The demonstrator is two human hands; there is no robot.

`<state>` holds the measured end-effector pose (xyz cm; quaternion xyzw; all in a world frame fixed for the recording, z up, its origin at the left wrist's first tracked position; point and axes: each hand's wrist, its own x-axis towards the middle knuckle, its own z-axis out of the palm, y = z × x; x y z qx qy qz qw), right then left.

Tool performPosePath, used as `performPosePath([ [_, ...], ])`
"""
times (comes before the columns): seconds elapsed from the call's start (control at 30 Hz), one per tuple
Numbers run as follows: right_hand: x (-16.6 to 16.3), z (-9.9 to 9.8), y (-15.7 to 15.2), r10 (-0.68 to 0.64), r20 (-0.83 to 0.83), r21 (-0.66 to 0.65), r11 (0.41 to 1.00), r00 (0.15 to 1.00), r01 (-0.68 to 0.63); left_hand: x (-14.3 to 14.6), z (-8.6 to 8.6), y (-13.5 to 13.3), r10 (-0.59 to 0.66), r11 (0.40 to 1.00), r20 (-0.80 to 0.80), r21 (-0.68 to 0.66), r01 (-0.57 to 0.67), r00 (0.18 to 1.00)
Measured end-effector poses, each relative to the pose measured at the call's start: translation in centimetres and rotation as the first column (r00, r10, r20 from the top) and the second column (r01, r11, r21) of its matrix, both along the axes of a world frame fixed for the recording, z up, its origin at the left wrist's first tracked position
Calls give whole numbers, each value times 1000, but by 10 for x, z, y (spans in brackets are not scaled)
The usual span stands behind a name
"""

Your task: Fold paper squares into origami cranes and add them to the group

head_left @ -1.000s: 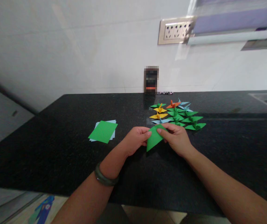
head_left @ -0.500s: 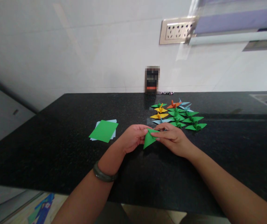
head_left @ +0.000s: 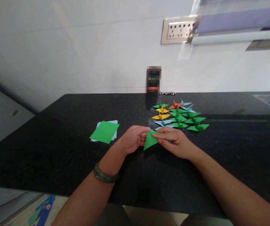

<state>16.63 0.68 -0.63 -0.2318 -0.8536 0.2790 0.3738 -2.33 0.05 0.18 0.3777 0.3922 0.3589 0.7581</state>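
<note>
A green paper folded into a small triangle (head_left: 149, 141) is held just above the black counter (head_left: 54, 150). My left hand (head_left: 133, 138) pinches its left edge with curled fingers. My right hand (head_left: 173, 141) presses along its upper right edge, fingers closed together. A dark bangle sits on my left wrist (head_left: 104, 176). Just beyond my right hand lies a cluster of folded paper cranes (head_left: 179, 116) in green, yellow, orange and light blue.
A small stack of flat paper squares (head_left: 104, 131), green on top of light blue, lies left of my hands. A dark object (head_left: 153, 80) stands against the white wall at the counter's back. A socket plate (head_left: 177, 30) is on the wall.
The green paper has gone from a wider kite-like shape to a smaller triangle. My right fingers slid left along its top edge and both hands drew closer together.
</note>
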Motion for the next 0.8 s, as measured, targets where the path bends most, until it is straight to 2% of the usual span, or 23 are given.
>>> performPosePath([
  [0.07,-3,-1,-1,-11,-18,-50,999,1000,11,2,-2,-1,15,999,-42,42,-13,999],
  [0.13,-7,-3,-2,-99,-50,-188,978,994,88,5,-5,-2,74,994,-88,89,-66,993],
  [0.17,-10,-4,-3,-181,-69,-298,942,981,153,6,-6,-2,121,988,-106,108,-110,987],
  [0.2,-12,-5,-4,-288,-83,-431,874,954,226,8,-7,-2,169,980,-123,126,-153,978],
  [0.23,-15,-5,-5,-341,-61,-547,797,938,254,9,-9,-2,207,972,-138,142,-187,969],
  [0.3,-19,-6,-7,-375,-15,-690,675,927,262,11,-10,-1,252,959,-165,171,-224,953],
  [0.37,-21,-7,-8,-369,-2,-755,610,929,240,13,-12,-1,262,955,-183,191,-227,947],
  [0.5,-22,-7,-8,-405,-29,-794,565,914,225,15,-13,-1,258,957,-221,194,-217,940],
  [0.67,-21,-7,-8,-352,-52,-804,570,934,170,14,-10,-2,242,958,-299,227,-178,923],
  [0.8,-22,-7,-9,-379,-85,-812,563,922,156,13,-10,-2,249,952,-346,259,-163,904],
])
